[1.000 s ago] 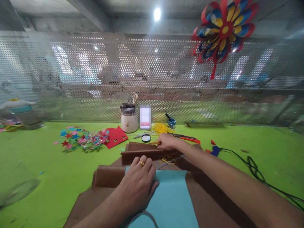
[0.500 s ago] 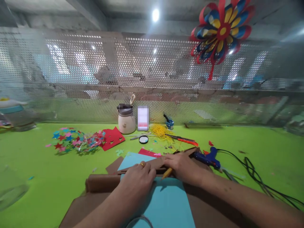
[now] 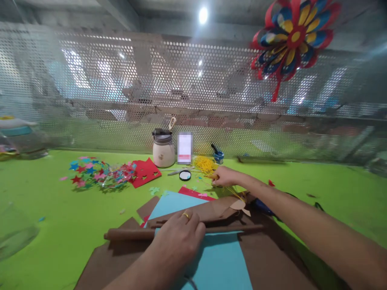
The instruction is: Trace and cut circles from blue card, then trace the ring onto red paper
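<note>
My left hand [image 3: 181, 235], a ring on one finger, is closed over brown paper [image 3: 130, 235] whose edge is rolled into a tube. Beneath it lies a light blue sheet [image 3: 225, 257] on a larger brown sheet [image 3: 269, 249]. My right hand [image 3: 225, 177] reaches beyond the papers, closed on a yellow pencil [image 3: 211, 176] whose tip points left. Yellow paper shreds [image 3: 205, 164] lie just past it, and some strands trail down from the hand. A pale cutout [image 3: 238, 205] rests on the brown paper. The right forearm partly hides a blue glue gun [image 3: 262, 206].
Star-shaped confetti [image 3: 99, 173] and red paper with star holes [image 3: 145, 172] lie at the left. At the back stand a white bottle [image 3: 163, 151], a phone [image 3: 185, 148] and a small blue jar [image 3: 218, 156]. A black-rimmed disc [image 3: 185, 175] lies in front of them.
My right hand has moved forward from the brown paper to the yellow shreds, taking the pencil along. The left hand stays on the paper. The pale cutout has come into view.
</note>
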The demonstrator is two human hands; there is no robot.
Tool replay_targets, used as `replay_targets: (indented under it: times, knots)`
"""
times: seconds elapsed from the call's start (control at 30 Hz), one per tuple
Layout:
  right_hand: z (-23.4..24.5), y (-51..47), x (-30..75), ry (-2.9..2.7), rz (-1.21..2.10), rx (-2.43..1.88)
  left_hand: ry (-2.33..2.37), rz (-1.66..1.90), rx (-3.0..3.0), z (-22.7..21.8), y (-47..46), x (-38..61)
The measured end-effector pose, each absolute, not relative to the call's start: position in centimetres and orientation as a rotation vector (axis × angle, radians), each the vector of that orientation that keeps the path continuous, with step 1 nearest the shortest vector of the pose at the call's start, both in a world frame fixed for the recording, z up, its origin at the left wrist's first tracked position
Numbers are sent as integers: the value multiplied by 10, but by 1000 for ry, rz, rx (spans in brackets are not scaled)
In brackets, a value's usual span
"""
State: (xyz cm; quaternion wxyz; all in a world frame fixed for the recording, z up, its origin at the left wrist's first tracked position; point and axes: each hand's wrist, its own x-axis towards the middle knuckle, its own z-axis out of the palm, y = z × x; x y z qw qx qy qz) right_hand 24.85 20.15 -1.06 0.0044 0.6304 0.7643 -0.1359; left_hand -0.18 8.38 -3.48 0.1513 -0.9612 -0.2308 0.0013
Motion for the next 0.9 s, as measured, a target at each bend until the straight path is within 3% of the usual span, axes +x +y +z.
replay_targets:
  times: [0.33,0.63,0.9]
  knots:
    - [-17,200,223,2458,-589,1755,-649,-39,-2760,-34,85,0]
    - [-17,158,187,2432,-363,1865,-660,-9,-2725,-32,76,0]
    - [-8,135,208,2597,-477,1611,-595,-374,-2625,-42,58,-4]
